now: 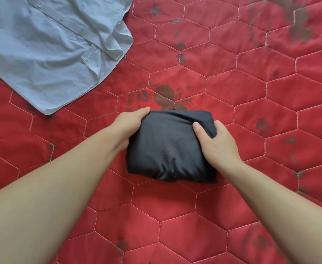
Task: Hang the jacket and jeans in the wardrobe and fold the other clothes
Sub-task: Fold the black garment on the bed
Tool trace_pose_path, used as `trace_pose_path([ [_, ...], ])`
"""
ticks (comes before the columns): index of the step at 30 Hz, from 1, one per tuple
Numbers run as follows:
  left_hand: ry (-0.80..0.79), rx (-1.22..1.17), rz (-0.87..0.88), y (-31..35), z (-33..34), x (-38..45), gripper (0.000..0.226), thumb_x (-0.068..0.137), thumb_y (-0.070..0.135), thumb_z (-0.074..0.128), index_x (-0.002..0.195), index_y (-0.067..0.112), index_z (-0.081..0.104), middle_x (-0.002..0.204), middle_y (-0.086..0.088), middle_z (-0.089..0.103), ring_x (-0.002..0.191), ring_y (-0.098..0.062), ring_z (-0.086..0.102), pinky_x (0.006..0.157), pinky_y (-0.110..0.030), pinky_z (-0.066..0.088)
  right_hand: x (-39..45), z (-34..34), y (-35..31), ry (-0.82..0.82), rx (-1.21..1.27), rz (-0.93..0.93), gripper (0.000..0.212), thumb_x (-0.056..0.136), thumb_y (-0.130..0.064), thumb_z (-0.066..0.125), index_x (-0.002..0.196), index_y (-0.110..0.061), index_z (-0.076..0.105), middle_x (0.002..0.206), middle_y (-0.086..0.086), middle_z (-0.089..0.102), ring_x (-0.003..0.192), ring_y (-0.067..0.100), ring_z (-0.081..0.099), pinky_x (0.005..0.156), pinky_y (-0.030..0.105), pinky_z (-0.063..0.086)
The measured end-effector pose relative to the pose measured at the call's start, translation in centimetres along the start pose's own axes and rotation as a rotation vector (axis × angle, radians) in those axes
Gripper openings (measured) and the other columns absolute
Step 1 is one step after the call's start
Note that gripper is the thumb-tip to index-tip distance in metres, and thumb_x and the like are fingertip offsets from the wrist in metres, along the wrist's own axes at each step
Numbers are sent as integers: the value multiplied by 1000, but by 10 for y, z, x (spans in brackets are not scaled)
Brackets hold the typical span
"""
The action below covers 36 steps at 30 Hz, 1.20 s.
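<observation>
A black garment (pixel 167 147), folded into a compact bundle, lies on the red quilted bedspread (pixel 251 103) in the middle of the view. My left hand (pixel 129 124) grips its left edge, thumb on top and fingers tucked under. My right hand (pixel 215 141) grips its right edge, thumb pressed on the top of the fabric and fingers hidden behind the side. A light blue button-up shirt (pixel 47 50) lies unfolded and wrinkled at the upper left, apart from both hands.
The red bedspread with hexagon stitching and dark floral prints fills the whole view. No wardrobe, jacket or jeans are in sight.
</observation>
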State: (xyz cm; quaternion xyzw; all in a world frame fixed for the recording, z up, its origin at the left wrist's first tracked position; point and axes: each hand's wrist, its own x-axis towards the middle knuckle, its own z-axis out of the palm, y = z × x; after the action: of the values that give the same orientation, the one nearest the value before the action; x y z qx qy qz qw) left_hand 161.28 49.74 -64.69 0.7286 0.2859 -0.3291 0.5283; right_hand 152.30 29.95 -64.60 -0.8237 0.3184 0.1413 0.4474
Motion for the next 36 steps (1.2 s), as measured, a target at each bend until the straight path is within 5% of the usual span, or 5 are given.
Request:
trace_pose_path([
  [4, 30, -4, 94, -9, -4, -4, 69, 71, 68, 69, 111, 13, 64, 112, -3, 69, 93, -16, 67, 72, -31, 52, -2, 4, -4, 25, 144, -49, 32, 92, -51, 54, 85, -20, 53, 77, -10, 59, 78, 11, 57, 71, 32, 42],
  [9, -24, -99, 15, -33, -13, -21, 45, 78, 61, 69, 88, 18, 70, 89, 4, 72, 83, -13, 67, 73, -30, 50, 4, 1, -3, -32, 278, -9, 26, 97, -46, 49, 89, -22, 51, 82, -12, 54, 75, 6, 51, 68, 27, 39],
  [22, 21, -207, -20, -11, -2, -57, 31, 97, 51, 50, 99, 22, 59, 104, 1, 67, 95, -20, 67, 84, -36, 55, -3, -19, -26, -52, 437, 89, 19, 99, -39, 51, 91, -25, 62, 91, -5, 66, 80, 13, 61, 75, 31, 52],
  [29, 115, -159, 152, 46, -37, -148, 39, 96, 56, 45, 91, 20, 61, 109, -1, 66, 100, -23, 65, 92, -41, 53, -63, -73, -108, -42, 549, -12, 22, 100, -35, 51, 90, -21, 65, 95, 2, 69, 83, 18, 63, 81, 37, 54],
  [36, 336, -127, 348, 156, -126, -307, 63, 97, 57, 41, 130, 7, 57, 124, 3, 54, 111, -25, 56, 89, -29, 43, -174, -152, -263, -75, 574, -169, 25, 99, -37, 52, 84, -21, 64, 85, 2, 65, 72, 19, 60, 72, 33, 52],
])
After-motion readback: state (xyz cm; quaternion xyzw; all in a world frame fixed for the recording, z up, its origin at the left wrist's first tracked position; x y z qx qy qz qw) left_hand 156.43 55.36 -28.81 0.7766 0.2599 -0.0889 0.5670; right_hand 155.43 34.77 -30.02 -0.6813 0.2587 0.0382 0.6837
